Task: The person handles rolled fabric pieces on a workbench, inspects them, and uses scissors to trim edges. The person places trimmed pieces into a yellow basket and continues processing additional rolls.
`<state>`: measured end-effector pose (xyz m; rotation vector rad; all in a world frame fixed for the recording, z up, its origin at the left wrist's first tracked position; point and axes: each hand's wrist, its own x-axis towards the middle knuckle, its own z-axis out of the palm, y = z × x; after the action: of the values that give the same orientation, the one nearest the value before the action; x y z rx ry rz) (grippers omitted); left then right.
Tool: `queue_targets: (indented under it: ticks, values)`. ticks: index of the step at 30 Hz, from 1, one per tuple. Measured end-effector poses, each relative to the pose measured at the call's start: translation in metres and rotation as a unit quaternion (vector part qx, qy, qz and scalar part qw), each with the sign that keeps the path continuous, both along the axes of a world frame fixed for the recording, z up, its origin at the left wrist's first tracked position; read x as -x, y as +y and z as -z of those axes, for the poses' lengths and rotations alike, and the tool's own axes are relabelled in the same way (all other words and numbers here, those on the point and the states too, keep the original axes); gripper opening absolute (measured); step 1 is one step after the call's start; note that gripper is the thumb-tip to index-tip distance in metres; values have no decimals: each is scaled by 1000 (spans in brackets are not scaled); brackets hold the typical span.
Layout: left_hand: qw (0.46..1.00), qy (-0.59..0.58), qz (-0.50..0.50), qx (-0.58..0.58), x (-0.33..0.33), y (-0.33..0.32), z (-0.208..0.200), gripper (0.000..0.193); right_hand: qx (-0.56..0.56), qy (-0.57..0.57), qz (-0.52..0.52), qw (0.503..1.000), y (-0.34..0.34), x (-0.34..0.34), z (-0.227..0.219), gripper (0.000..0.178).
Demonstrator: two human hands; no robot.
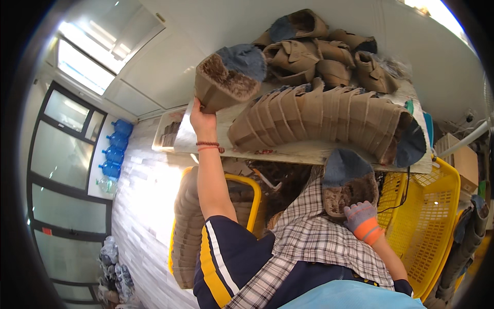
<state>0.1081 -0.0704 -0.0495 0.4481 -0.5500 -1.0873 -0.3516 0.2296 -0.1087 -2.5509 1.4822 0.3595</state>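
My bare left hand (203,118), with a beaded bracelet at the wrist, is raised over the left part of the table. Its fingers grip the lower edge of a brown shoe upper (208,92) with fleecy lining and a blue-grey patch. In front of my apron, my right hand (360,216), in a grey glove with an orange cuff, closes on the near edge of a second shoe upper (349,167), its fleecy opening facing up. Between them on the table runs a curved row of nested uppers (309,118). Behind it lies a loose pile of uppers (293,56).
The pale worktable (198,136) stands against a white wall. Below its left end is a yellow basket (256,206) with stacked uppers. Another yellow basket (424,221) stands at my right, near a cardboard box (459,159). Blue water bottles (117,147) line the far left wall.
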Motion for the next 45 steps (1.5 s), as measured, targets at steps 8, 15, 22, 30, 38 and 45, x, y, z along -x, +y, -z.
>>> queue_targets:
  ticks: [8, 15, 22, 30, 38, 45]
  values:
    - [975, 19, 196, 101, 2, 156, -6, 25, -19, 16, -75, 997, 3, -7, 10, 10]
    - [995, 17, 59, -81, 76, 222, -6, 28, -185, -573, 312, 734, 35, 30, -87, 28]
    - [950, -295, 97, -16, 190, 244, -39, 23, 16, -759, 357, 544, 37, 6, -103, 30]
    - [674, -651, -18, 349, 307, 293, -53, 35, -195, -928, 228, 222, 40, 34, 35, 61]
    - [666, -660, -13, 347, 318, 284, -28, 43, -167, -949, 171, 205, 55, 22, 34, 79]
    - [814, -516, 254, 76, 288, 253, -4, 74, -110, -932, 185, 293, 43, 29, 44, 58]
